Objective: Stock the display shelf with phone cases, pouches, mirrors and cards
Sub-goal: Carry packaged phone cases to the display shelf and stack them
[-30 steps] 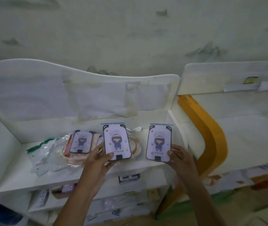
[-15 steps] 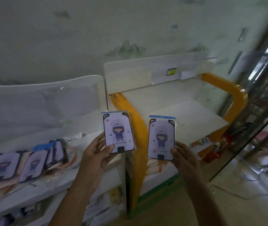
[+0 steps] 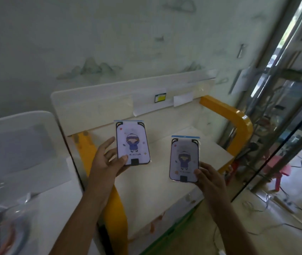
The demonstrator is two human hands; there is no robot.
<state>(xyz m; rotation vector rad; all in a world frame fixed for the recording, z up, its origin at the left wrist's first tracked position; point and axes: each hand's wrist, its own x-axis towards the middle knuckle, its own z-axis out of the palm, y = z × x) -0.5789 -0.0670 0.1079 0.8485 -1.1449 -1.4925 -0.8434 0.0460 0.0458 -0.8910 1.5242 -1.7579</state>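
Observation:
My left hand (image 3: 107,161) holds a packaged phone case (image 3: 132,143) with a cartoon girl printed on it, upright, over the white shelf board (image 3: 157,196) of the orange-sided display shelf (image 3: 238,120). My right hand (image 3: 210,178) grips a second, matching phone case (image 3: 184,159) by its lower right corner, a little lower and to the right. Both cases sit in clear sleeves and hang in the air above the board. At the far lower left, packaged goods (image 3: 3,229) lie on the neighbouring white shelf (image 3: 54,199).
The shelf's white back panel (image 3: 128,100) carries a yellow price label (image 3: 160,98) and paper tags. A glass partition with metal frame (image 3: 282,92) stands to the right. A pink stool (image 3: 282,172) and loose cables (image 3: 275,218) are on the floor beyond.
My view has swung right, from the white shelf with laid-out cases to the orange-sided shelf. Both hands carried their phone cases along and now hold them farther apart over its board.

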